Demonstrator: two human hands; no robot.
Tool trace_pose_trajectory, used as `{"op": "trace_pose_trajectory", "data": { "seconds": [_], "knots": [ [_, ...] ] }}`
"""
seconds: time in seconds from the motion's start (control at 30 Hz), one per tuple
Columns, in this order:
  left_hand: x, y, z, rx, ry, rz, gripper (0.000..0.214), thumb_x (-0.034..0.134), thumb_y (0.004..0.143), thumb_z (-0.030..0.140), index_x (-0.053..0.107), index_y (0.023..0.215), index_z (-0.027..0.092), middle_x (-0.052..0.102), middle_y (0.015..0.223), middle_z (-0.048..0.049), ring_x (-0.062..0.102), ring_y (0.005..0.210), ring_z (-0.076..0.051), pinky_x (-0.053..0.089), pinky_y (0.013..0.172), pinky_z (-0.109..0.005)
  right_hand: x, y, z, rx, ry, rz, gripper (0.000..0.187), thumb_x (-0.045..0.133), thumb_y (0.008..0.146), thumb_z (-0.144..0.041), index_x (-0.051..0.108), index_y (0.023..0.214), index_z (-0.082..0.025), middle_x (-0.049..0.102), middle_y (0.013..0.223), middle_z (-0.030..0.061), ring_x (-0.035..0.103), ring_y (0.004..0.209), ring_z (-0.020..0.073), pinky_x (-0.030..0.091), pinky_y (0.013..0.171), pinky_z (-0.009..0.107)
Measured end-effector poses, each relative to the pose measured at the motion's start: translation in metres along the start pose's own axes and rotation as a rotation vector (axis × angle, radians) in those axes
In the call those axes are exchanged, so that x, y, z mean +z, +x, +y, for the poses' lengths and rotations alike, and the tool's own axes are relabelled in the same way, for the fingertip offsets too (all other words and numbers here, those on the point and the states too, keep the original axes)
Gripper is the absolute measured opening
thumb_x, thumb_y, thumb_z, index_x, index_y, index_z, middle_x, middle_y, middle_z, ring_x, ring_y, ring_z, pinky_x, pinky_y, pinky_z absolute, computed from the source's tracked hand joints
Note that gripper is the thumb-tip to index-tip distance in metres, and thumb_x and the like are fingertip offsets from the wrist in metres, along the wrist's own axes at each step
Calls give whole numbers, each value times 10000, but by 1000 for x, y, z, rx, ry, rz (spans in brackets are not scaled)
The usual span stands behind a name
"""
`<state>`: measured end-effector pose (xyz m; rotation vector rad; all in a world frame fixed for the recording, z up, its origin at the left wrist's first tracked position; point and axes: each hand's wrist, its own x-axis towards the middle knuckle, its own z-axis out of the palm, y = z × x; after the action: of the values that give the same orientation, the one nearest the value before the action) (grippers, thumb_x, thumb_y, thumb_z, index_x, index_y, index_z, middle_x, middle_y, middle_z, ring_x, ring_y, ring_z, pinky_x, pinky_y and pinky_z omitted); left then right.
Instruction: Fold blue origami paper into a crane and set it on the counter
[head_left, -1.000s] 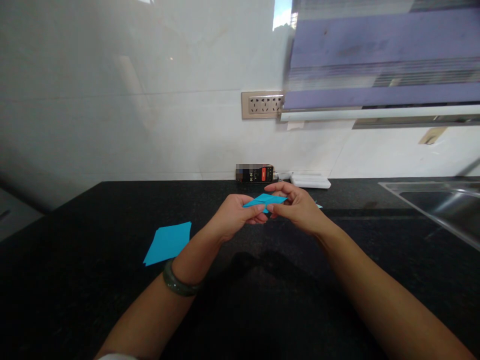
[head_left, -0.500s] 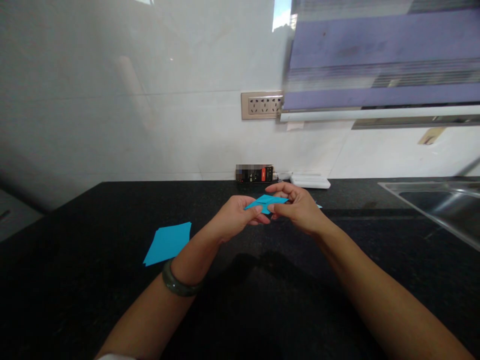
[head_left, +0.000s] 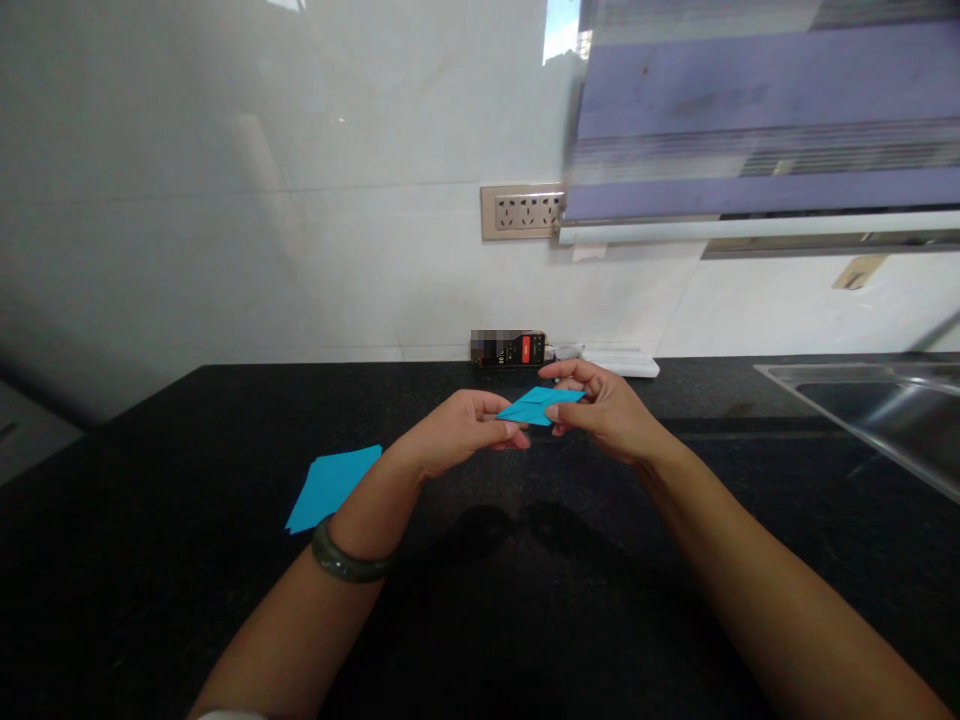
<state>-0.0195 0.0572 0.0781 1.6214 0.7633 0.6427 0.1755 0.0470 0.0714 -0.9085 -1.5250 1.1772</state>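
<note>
Flat blue sheet [head_left: 334, 487] lies on the black counter [head_left: 150, 600] at left, well apart from the hands. Left wrist wears a dark green bangle [head_left: 346, 562]. Left hand [head_left: 457, 432] is mostly closed, fingers curled under, thumb and forefinger pinched on the left tip of the folded blue paper [head_left: 541, 404]. The piece is held in the air above mid-counter, between both hands and roughly level. Right hand [head_left: 607, 410] is also nearly closed, thumb below and fingers above, gripping the paper's right end. Paper looks very light and thin, stiffer along its creases, easy to crumple or tear, not slippery. Best held by light pinches at the folded edges or tips, as now, not across the flat middle. At the far wall sit a small dark device [head_left: 510, 348] and a white tray [head_left: 619, 365], with a socket strip [head_left: 523, 211] above them. Steel sink [head_left: 877, 410] at far right.
</note>
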Motion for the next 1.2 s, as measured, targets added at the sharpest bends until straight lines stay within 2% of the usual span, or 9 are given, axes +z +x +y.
{"op": "trace_pose_trajectory", "data": {
  "seconds": [0.1, 0.3, 0.53, 0.67, 0.77, 0.87, 1.0, 1.13, 1.2],
  "knots": [
    [4, 2, -1, -11, -55, 42, 238, 650, 665, 292, 615, 818, 113, 665, 740, -69, 600, 676, -135, 443, 677, -270, 3, 0, 1, -10, -17, -6, 412, 641, 623, -157, 503, 1012, -166, 536, 652, -43, 531, 497, 77, 474, 494, 224],
    [9, 4, -4, 53, 15, 170, 183, 621, 686, 279, 599, 622, 109, 616, 569, -25, 537, 541, -99, 409, 593, -236, 8, 0, 1, 27, -1, -49, 394, 643, 626, -156, 521, 1001, -169, 603, 679, -22, 565, 519, 90, 488, 532, 243],
    [4, 3, -6, 26, -73, 131, 153, 633, 664, 254, 589, 637, 110, 604, 537, -15, 534, 515, -99, 411, 571, -233, -2, -3, -4, 83, 1, -178, 457, 591, 703, -160, 473, 1145, -165, 666, 753, 35, 637, 661, 146, 517, 649, 315],
    [3, 4, -8, -38, -144, 103, 158, 632, 663, 258, 573, 647, 112, 601, 537, -20, 540, 496, -97, 404, 517, -212, -8, -5, -8, -179, -273, -182, 547, 610, 707, -190, 441, 1224, -254, 564, 1142, 78, 527, 1053, 211, 447, 852, 402],
    [2, 5, -10, -87, -218, 90, 177, 638, 659, 275, 565, 635, 115, 588, 537, -16, 535, 484, -89, 413, 509, -207, -6, -4, -8, -417, -555, -148, 513, 677, 652, -205, 534, 1140, -270, 475, 1251, 62, 410, 1173, 238, 354, 951, 430],
    [2, 5, -10, -107, -277, 69, 208, 641, 662, 306, 573, 642, 111, 572, 538, -10, 527, 479, -80, 419, 521, -206, -1, -2, -5, -513, -659, -155, 306, 602, 731, -197, 597, 1032, -254, 569, 1127, 56, 509, 1055, 204, 395, 905, 390],
    [3, 6, -9, -95, -247, 115, 287, 614, 688, 393, 577, 723, 111, 565, 576, -10, 525, 507, -76, 426, 540, -212, 2, -1, -3, -489, -705, -86, 169, 519, 796, -203, 628, 924, -225, 653, 905, 38, 588, 844, 168, 446, 776, 322],
    [7, 8, -7, 143, -114, 321, 498, 715, 591, 314, 550, 1034, 159, 619, 856, -45, 578, 732, -116, 448, 663, -239, 2, -2, -5, -394, -703, 27, 134, 518, 797, -238, 643, 825, -201, 651, 748, 16, 577, 683, 143, 433, 638, 272],
    [9, 9, -7, 216, -39, 332, 468, 726, 574, 283, 588, 1000, 148, 629, 915, -59, 578, 799, -139, 445, 720, -259, 2, -2, -4, -343, -675, 47, 147, 517, 794, -258, 646, 805, -189, 635, 690, 7, 560, 631, 131, 419, 591, 254]
  ]
}}
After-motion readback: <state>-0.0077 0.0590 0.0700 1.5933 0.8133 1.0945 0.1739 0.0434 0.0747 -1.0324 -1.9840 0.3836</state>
